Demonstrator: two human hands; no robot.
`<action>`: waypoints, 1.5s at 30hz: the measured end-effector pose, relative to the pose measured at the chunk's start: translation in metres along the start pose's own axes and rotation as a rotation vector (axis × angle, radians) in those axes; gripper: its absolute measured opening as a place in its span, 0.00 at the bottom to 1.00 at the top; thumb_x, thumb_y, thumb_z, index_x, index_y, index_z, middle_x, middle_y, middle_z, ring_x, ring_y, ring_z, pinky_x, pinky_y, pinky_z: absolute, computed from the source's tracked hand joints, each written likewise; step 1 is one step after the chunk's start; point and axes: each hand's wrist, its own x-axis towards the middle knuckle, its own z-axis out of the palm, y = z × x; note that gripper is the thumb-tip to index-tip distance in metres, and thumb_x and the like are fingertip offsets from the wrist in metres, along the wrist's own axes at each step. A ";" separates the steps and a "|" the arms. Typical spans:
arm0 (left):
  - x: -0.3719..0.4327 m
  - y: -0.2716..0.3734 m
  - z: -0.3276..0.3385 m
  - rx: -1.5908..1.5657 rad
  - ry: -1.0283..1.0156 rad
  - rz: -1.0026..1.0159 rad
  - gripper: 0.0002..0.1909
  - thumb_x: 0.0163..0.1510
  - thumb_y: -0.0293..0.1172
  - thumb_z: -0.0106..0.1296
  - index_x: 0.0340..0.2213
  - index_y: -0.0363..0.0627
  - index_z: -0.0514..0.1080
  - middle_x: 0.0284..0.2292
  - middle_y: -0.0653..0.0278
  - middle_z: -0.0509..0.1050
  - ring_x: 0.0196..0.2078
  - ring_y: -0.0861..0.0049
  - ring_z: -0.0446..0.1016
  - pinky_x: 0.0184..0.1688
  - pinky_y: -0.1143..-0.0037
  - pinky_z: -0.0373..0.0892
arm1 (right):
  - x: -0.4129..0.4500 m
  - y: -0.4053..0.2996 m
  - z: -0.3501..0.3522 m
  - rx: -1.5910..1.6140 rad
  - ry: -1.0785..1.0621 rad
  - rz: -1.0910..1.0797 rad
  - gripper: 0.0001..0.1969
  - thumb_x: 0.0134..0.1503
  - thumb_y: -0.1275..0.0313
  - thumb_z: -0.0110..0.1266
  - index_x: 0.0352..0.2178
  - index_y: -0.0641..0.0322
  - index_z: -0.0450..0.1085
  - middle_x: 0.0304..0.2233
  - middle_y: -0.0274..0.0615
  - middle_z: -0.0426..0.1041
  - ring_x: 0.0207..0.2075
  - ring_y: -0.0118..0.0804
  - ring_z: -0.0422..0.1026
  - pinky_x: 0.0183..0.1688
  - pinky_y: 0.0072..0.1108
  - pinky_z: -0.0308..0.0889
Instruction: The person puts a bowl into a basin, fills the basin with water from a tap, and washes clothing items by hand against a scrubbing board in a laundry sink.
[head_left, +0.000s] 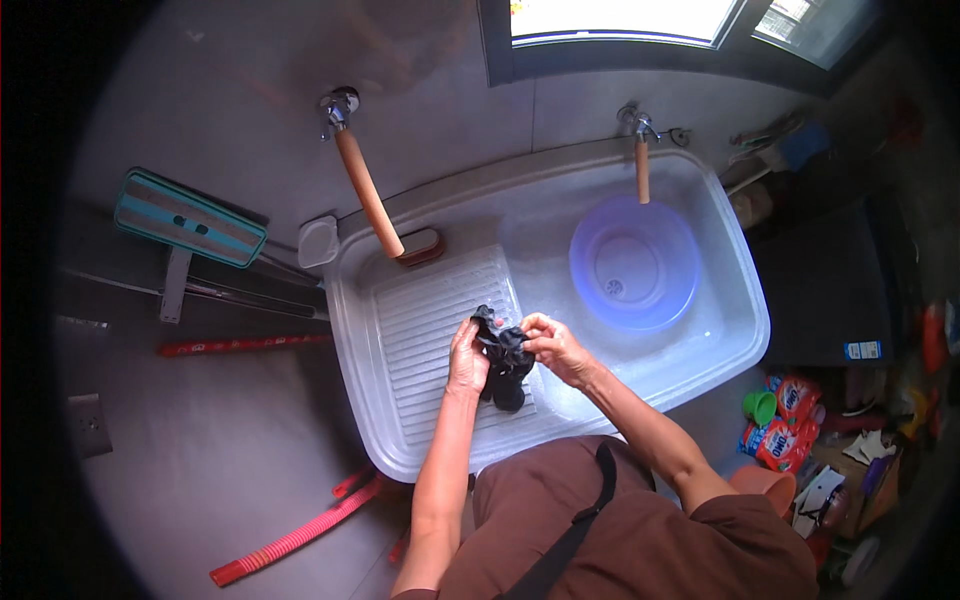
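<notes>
Between my two hands hangs a dark, wet-looking bunched cloth item (508, 375), possibly a sock or small garment. My left hand (469, 360) grips its left upper edge. The fingers of my right hand (553, 345) pinch its upper right side. Both hands are above the ribbed washboard (424, 352) moulded into the left part of a pale laundry sink (551, 397). A translucent purple basin (675, 300) sits in the sink's deeper right part, to the right of my right hand.
Two wall taps carry orange hoses; the left hose (367, 191) reaches over the washboard, the right hose (643, 172) over the basin. An oval brush (421, 246) lies at the sink's back left. A flat mop (191, 217) leans at left. Detergent bags (784, 442) stand at right.
</notes>
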 end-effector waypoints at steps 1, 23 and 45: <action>-0.004 -0.001 0.007 0.027 0.047 0.028 0.08 0.50 0.28 0.43 0.32 0.39 0.67 0.30 0.62 0.71 0.31 0.78 0.69 0.36 0.79 0.65 | -0.005 -0.005 0.014 -0.028 -0.027 0.010 0.11 0.42 0.80 0.51 0.30 0.56 0.63 0.24 0.25 0.64 0.25 0.16 0.62 0.27 0.10 0.57; -0.023 -0.019 0.074 0.358 0.012 0.317 0.08 0.47 0.23 0.49 0.33 0.40 0.69 0.30 0.69 0.71 0.31 0.86 0.68 0.36 0.84 0.64 | -0.004 -0.026 0.002 -0.070 0.226 -0.190 0.07 0.47 0.75 0.49 0.29 0.65 0.67 0.28 0.33 0.67 0.30 0.24 0.66 0.34 0.14 0.62; 0.021 -0.053 0.009 -0.172 -0.159 -0.226 0.15 0.53 0.42 0.35 0.34 0.45 0.65 0.28 0.66 0.68 0.32 0.78 0.67 0.41 0.74 0.64 | 0.030 -0.010 0.034 -1.341 0.187 -0.808 0.18 0.49 0.61 0.47 0.10 0.60 0.61 0.12 0.49 0.64 0.17 0.50 0.66 0.19 0.34 0.62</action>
